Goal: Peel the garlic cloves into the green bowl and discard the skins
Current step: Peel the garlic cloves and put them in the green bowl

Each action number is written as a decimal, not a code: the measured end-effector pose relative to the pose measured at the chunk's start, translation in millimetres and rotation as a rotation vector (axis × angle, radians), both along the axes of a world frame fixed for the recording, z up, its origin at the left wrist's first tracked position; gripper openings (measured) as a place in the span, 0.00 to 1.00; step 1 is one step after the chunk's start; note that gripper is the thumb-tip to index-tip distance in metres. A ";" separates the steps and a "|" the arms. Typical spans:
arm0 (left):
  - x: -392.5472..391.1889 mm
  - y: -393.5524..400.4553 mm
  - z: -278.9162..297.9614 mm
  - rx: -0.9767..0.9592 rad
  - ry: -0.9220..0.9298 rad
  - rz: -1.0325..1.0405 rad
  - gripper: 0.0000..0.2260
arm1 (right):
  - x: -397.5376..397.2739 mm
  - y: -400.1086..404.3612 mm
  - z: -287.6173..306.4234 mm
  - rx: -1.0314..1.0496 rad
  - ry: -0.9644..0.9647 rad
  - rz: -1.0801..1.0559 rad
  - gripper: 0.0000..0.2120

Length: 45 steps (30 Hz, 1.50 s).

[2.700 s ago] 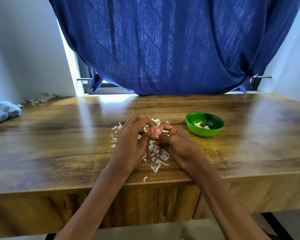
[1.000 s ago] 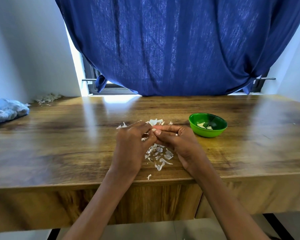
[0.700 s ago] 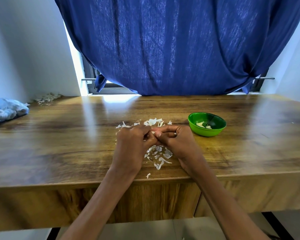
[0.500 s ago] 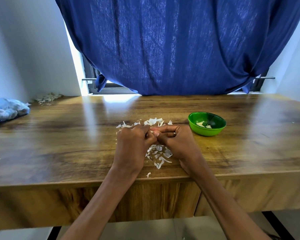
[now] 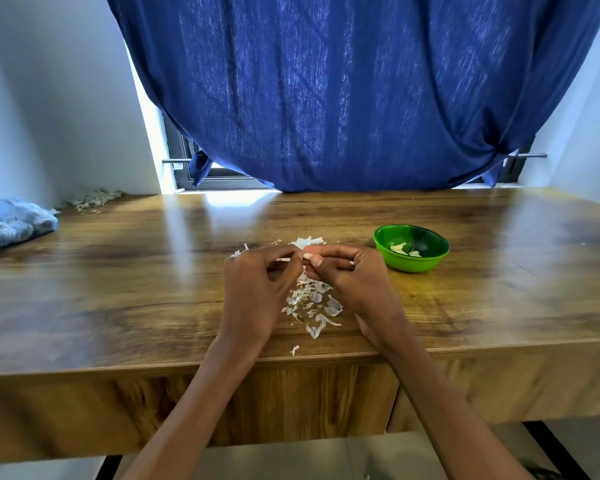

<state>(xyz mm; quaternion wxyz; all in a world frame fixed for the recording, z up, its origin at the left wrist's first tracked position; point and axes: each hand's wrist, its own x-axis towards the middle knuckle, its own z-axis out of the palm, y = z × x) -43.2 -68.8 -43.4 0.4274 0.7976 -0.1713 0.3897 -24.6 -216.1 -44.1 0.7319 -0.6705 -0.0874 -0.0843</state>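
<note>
Both hands meet above the wooden table [image 5: 118, 289], fingertips together. My right hand [image 5: 352, 282] pinches a small garlic clove [image 5: 307, 255] between thumb and forefinger; a ring shows on one finger. My left hand [image 5: 257, 289] has its fingers curled and pinches at the clove's left end, where a pale sliver of skin shows. Below and between the hands lies a scatter of white garlic skins [image 5: 312, 306]. The green bowl [image 5: 411, 263] stands to the right of my right hand, with a few peeled cloves [image 5: 404, 250] inside.
A blue plastic bag [image 5: 11, 221] lies at the table's far left, with a small pile of dry skins [image 5: 94, 199] behind it by the wall. A blue curtain [image 5: 343, 98] hangs over the window behind the table. More skins lie just beyond the hands.
The hands have lowered and stayed pressed together over the skin pile, fingers working at the clove. The view shifted slightly. The bowl has not moved.
</note>
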 end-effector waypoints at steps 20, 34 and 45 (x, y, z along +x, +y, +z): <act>13.8 11.9 -4.2 -0.325 0.302 -0.118 0.09 | -0.5 -0.9 0.2 -0.148 -0.118 -0.024 0.11; 10.2 9.7 1.7 -0.488 0.423 -0.289 0.05 | 0.0 -1.6 -0.1 -0.214 -0.201 -0.060 0.11; 13.2 13.1 -2.7 -0.516 0.400 -0.258 0.09 | 2.7 -0.9 -3.7 -0.288 -0.155 -0.099 0.08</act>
